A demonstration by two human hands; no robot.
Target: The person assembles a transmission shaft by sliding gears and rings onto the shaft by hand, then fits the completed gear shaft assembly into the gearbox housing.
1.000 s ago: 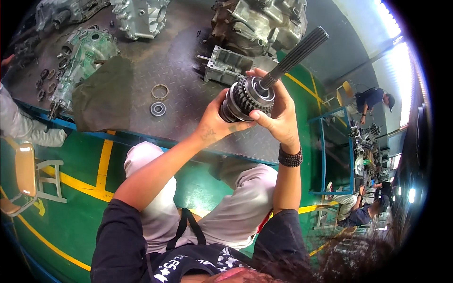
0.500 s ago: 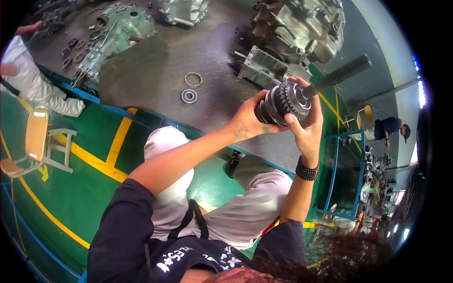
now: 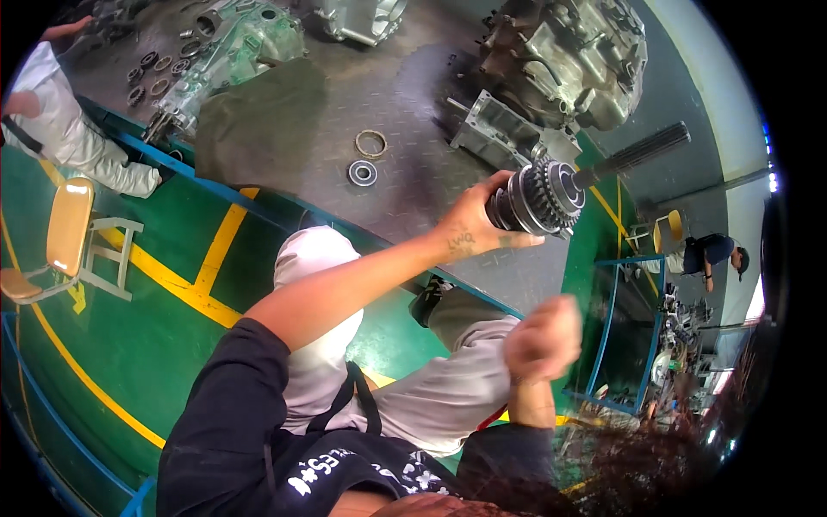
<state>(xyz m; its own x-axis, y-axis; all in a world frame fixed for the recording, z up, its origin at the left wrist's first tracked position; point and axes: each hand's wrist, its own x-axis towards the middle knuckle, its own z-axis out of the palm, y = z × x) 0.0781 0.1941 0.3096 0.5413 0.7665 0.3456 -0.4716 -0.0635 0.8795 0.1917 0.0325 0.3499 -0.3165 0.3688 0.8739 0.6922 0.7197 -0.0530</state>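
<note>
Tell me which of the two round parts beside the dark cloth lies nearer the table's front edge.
The silver bearing, broad-faced with a small hole; the thin brass-coloured ring lies farther back.

Table (image 3: pixel 412 172): grey metal tread-plate top, blue edge. On it: bearing (image 3: pixel 352 174) just beside thin ring (image 3: pixel 371 157), olive cloth (image 3: pixel 263 121), green-stained housing (image 3: pixel 250 47), loose small rings (image 3: pixel 159 86), big gearbox casing (image 3: pixel 568 65), open-sided housing (image 3: pixel 495 129), pale casing (image 3: pixel 360 21) at far side.
</note>
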